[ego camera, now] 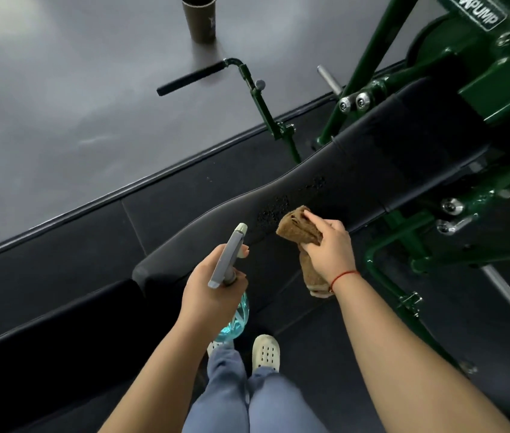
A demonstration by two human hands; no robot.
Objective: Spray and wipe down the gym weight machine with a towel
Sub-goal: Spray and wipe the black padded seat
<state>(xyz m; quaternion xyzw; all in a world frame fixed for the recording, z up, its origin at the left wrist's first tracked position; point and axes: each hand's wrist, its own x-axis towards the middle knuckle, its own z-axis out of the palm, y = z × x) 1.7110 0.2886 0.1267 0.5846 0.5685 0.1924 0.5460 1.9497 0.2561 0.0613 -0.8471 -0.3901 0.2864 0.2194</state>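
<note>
Since droplets sit on the bench just past our right hand, we judge this patch sprayed. That hand grips the towel beside them; our left hand clamps the spray bottle. Wiping barely begun; green frame beyond likely still left.

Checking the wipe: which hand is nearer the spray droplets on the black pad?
Right. The right hand holds the brown towel just beside the droplets; the left hand grips the spray bottle lower down, farther off.
</note>
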